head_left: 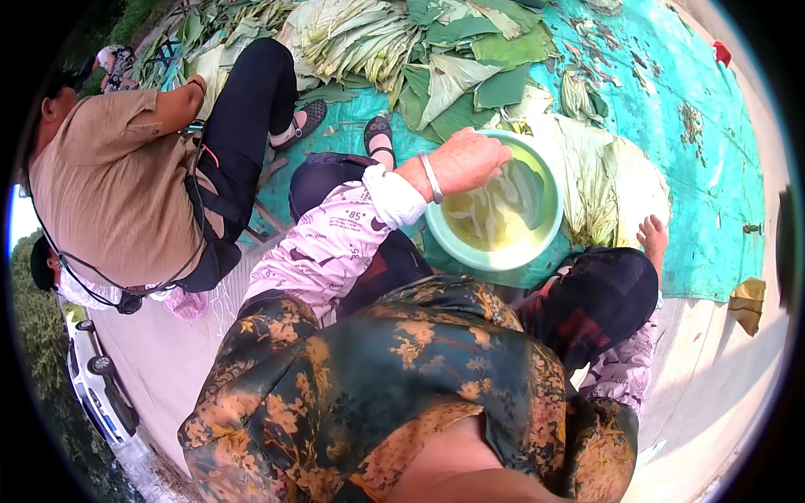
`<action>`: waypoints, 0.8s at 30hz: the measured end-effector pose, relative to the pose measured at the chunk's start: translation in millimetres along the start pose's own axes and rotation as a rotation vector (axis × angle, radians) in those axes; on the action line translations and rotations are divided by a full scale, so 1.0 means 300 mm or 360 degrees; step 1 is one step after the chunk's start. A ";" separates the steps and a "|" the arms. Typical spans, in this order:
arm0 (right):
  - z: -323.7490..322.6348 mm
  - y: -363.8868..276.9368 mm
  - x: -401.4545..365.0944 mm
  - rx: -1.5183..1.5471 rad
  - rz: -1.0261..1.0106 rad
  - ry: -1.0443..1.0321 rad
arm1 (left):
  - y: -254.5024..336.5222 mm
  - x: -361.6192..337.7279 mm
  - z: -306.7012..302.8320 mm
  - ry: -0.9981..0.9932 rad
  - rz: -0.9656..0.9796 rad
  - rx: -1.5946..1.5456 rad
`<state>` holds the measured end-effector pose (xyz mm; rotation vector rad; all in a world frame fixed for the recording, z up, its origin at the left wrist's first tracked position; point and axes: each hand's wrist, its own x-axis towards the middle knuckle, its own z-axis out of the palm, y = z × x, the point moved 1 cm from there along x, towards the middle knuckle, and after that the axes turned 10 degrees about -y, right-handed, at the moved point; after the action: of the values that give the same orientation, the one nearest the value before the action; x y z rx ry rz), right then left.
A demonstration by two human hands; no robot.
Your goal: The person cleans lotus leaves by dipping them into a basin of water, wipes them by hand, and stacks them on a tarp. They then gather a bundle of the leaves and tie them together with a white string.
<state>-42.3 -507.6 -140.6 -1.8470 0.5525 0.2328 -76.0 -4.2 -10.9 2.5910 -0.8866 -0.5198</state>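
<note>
My left hand (466, 164), with a pale bracelet at the wrist, hangs over the near-left side of a light green basin (434, 228). Its fingers are curled together, and what they hold, if anything, is hidden. Yellowish water (495, 214) with bright reflections lies in the basin. Beyond my right knee is my right hand (652, 238), its fingers apart, right by the edge of a stack of large pale-green leaves (616, 180). The stack lies to the right of the basin.
A green tarp (713, 201) covers the ground, with leaf bundles (352, 38) and loose leaves (511, 50) on it. To my left a person in a brown shirt (117, 184) sits close by. A parked white car (96, 377) stands further off, and a brown scrap (747, 304) lies at the tarp's edge.
</note>
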 end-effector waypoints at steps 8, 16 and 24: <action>0.258 -0.867 -0.335 -0.0491 -0.0869 -0.0419 | -0.098 -0.008 -0.057 0.0276 -0.0218 -0.0174; 0.668 -0.854 -0.436 -0.0780 -0.1450 -0.0643 | -0.335 -0.079 -0.223 0.0516 -0.0565 -0.1544; 0.749 -0.775 -0.384 -0.1304 -0.1148 -0.0466 | -0.721 0.091 -0.178 0.0591 -0.0680 -0.2054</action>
<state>-6.1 -209.7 26.1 -2.5989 -0.5114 0.2482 78.0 149.8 -65.1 1.5303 0.1787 -0.4552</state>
